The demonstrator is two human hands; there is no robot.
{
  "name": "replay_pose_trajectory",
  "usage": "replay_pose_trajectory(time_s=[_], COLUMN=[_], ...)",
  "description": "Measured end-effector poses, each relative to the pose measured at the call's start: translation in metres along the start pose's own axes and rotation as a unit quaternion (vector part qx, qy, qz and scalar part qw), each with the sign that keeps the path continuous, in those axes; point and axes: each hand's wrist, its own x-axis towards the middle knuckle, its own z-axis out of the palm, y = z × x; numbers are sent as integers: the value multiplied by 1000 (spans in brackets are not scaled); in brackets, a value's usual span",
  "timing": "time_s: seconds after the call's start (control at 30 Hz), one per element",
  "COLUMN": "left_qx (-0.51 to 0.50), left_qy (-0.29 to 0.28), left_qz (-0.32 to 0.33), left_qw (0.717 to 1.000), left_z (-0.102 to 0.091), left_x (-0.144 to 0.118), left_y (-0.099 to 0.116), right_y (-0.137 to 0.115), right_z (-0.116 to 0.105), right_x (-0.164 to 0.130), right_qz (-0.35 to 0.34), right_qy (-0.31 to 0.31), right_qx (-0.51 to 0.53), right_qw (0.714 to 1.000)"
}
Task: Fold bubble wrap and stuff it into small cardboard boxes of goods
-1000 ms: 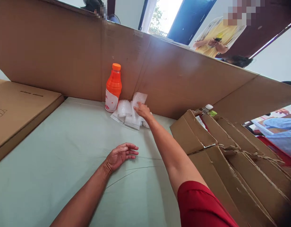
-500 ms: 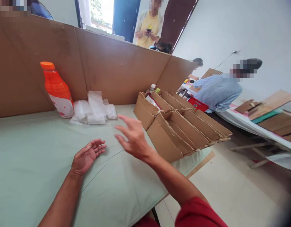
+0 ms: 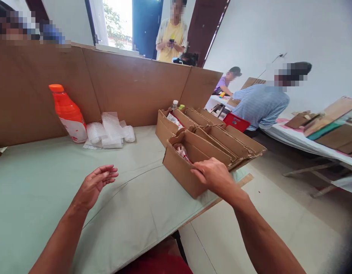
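Observation:
My right hand (image 3: 213, 173) is at the near end of the divided cardboard box (image 3: 180, 171), with its fingers curled over the wall of the front compartment. Inside that compartment lies a red-and-white item (image 3: 181, 151), partly hidden by the cardboard. My left hand (image 3: 93, 186) hovers over the green-covered table (image 3: 130, 213), holding nothing, its fingers loosely bent and apart. Beyond it stand an orange bottle (image 3: 69, 114) with a white label and a bundle of clear bubble wrap (image 3: 110, 131).
A cardboard partition (image 3: 130, 83) rises along the table's back edge. Small bottles (image 3: 175, 103) poke up from the box's rear compartment. Beyond the box, a person in a blue shirt (image 3: 258, 106) sits near a red basket (image 3: 236, 122). Another person (image 3: 172, 36) stands behind the partition.
My right hand has moved right and down onto the box's front wall. The front compartment now gapes wider, showing the red-and-white item. My left hand has shifted slightly left.

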Motion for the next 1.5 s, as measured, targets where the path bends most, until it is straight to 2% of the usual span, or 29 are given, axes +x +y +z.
replay_pose_trajectory(time_s=[0.07, 0.17, 0.27, 0.33, 0.4, 0.47, 0.5, 0.57, 0.67, 0.73, 0.83, 0.93, 1.0, 1.1, 1.2, 1.27, 1.4, 1.5], left_qx=[53, 76, 48, 36, 48, 67, 74, 91, 142, 181, 225, 237, 226, 213, 210, 204, 190, 188], left_qy=[-6, 6, 58, 105, 138, 149, 148, 142, 131, 125, 128, 164, 204, 262, 309, 337, 390, 424], left_qz=[25, 70, 113, 127, 125, 117, 113, 103, 81, 70, 53, 50, 57, 74, 107, 134, 164, 135], left_qw=[998, 995, 991, 986, 981, 980, 980, 980, 978, 973, 965, 956, 951, 938, 922, 909, 886, 876], left_z=[-5, -21, -39, -51, -61, -69, -72, -76, -71, -61, -43, -39, -49, -79, -107, -120, -130, -131], left_x=[-29, -69, -104, -124, -144, -159, -164, -169, -159, -145, -123, -104, -91, -68, -41, -27, -10, -9], left_y=[6, 5, -6, -16, -25, -31, -34, -39, -44, -45, -44, -41, -35, -22, -6, 0, -5, -14], right_y=[-14, -46, -76, -82, -77, -66, -63, -63, -80, -96, -113, -124, -134, -164, -203, -226, -249, -250], right_z=[0, -4, -10, -10, -1, 20, 34, 68, 116, 137, 147, 141, 135, 134, 139, 145, 161, 172], right_x=[-14, -21, -12, -6, -2, 0, 0, -2, -13, -21, -23, -3, 25, 80, 133, 157, 171, 165], right_qz=[-119, -264, -360, -382, -343, -238, -175, -75, -26, -16, 8, 8, -18, -73, -111, -129, -149, -148], right_qy=[71, 139, 169, 203, 245, 271, 269, 225, 123, 85, 51, 10, -13, -35, -57, -73, -81, -66], right_qx=[65, 139, 195, 251, 325, 403, 438, 489, 526, 540, 567, 592, 601, 625, 669, 697, 734, 737], right_qw=[988, 944, 896, 866, 847, 841, 840, 839, 841, 837, 822, 806, 799, 776, 733, 702, 658, 656])
